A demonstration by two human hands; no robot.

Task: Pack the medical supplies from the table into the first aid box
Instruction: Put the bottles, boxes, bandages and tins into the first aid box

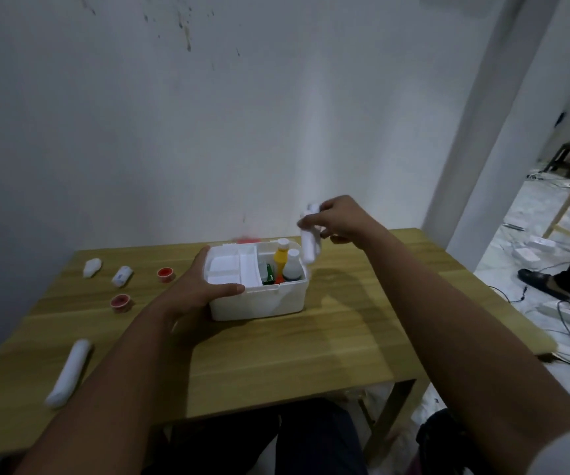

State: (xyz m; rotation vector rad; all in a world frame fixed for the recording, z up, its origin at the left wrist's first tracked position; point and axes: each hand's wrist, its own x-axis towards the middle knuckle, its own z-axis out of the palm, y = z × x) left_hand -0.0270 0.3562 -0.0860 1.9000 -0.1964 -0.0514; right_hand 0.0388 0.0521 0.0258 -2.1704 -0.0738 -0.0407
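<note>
Wooden tabletop (362,337): our left hand (197,289) steadies the open white plastic first aid box (259,303), fingers spread; right hand (340,221) pinches a white roll (309,248) above it.

White first aid box (259,303), yellow bottle (280,259) w/ white cap — red-centred tape rolls (164,275), light wood-grain table (345,337)

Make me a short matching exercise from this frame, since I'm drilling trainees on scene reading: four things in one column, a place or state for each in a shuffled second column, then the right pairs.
Things:
1. yellow bottle
2. long white roll
3. left hand
4. white tube

Places or states:
A. held in the right hand above the right end of the box
B. lying on the table near its front left edge
C. standing upright inside the first aid box
D. resting on the left side of the box

Pairs: 1-C, 2-B, 3-D, 4-A
</note>
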